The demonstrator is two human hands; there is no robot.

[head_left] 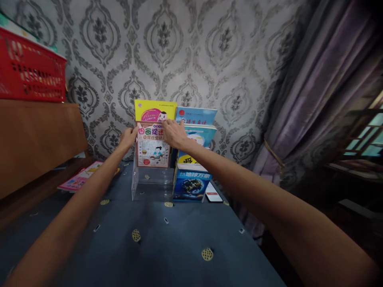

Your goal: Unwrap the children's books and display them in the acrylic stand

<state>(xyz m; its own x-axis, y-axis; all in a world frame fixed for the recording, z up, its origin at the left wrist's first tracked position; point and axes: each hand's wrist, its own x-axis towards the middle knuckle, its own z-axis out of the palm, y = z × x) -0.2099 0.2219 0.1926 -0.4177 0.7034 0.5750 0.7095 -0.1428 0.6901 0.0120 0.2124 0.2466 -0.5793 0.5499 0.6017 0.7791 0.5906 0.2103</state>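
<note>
A picture book (153, 153) with a reddish-brown border and a drawn figure on its cover stands upright in the left column of a clear plastic book stand (134, 184). My left hand (128, 137) pinches its upper left edge. My right hand (175, 133) is closed over its upper right corner, covering part of the title. Behind it rises a yellow book (155, 105). The right column holds light-blue books (196, 114), partly hidden by my right hand and forearm, and a dark-blue book with an earth picture (192, 185) in front.
A pink magazine stack (80, 177) lies on the blue tablecloth (167, 247) at the left. Beside the stand's right side is a phone (213, 194). A red basket (32, 67) sits on a wooden cabinet (42, 139). Tied purple curtains (287, 119) hang at the right.
</note>
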